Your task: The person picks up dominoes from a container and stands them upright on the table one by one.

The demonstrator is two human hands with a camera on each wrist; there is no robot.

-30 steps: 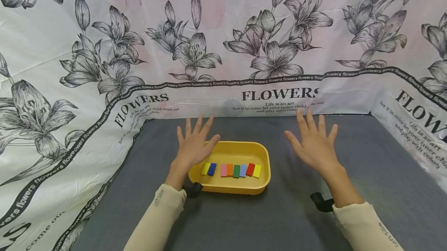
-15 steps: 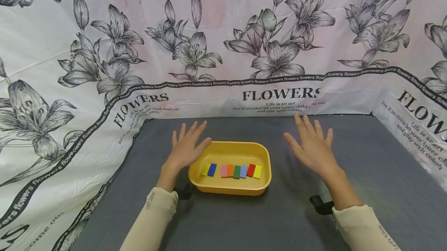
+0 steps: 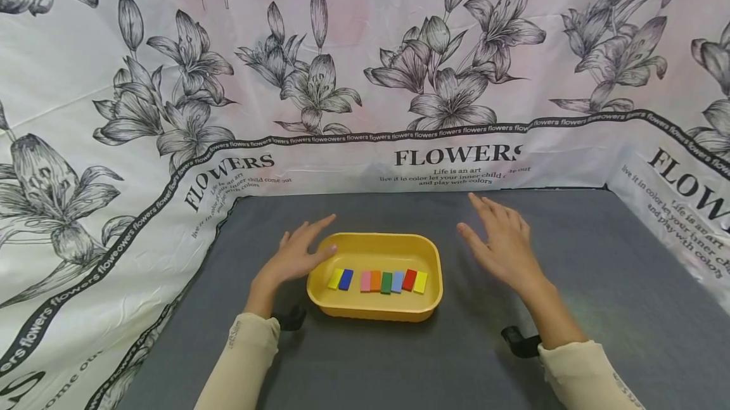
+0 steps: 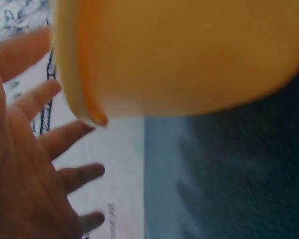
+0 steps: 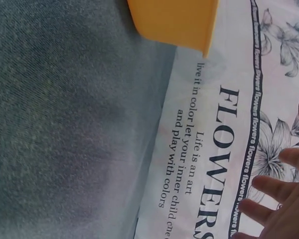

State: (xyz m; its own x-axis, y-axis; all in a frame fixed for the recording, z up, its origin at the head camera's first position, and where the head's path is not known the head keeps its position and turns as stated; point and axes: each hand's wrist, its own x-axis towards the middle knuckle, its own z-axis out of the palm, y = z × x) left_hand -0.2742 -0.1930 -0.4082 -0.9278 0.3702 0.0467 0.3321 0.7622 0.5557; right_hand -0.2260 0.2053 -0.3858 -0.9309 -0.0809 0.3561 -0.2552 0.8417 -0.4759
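A yellow plastic tray (image 3: 373, 312) stands on the dark grey table in the head view. In a row on its floor lie several small coloured blocks: a yellow and a blue block (image 3: 345, 280) at left, then a pink, an orange (image 3: 375, 281), a green (image 3: 386, 282), a light blue, a red (image 3: 409, 280) and another yellow one. My left hand (image 3: 292, 256) hovers at the tray's left end, fingers spread, thumb over the rim; contact cannot be made out. My right hand (image 3: 502, 246) is apart from the tray, to its right, with extended fingers and nothing held.
Behind and at both sides hangs a white cloth (image 3: 325, 166) printed with flowers and lettering. It meets the grey tabletop (image 3: 399, 365) along the back edge. Black straps (image 3: 520, 341) sit at both wrists.
My left hand has moved left and toward me and turned more sideways. My right hand has come slightly nearer and lower, its fingers closer together. Tray and blocks stay put.
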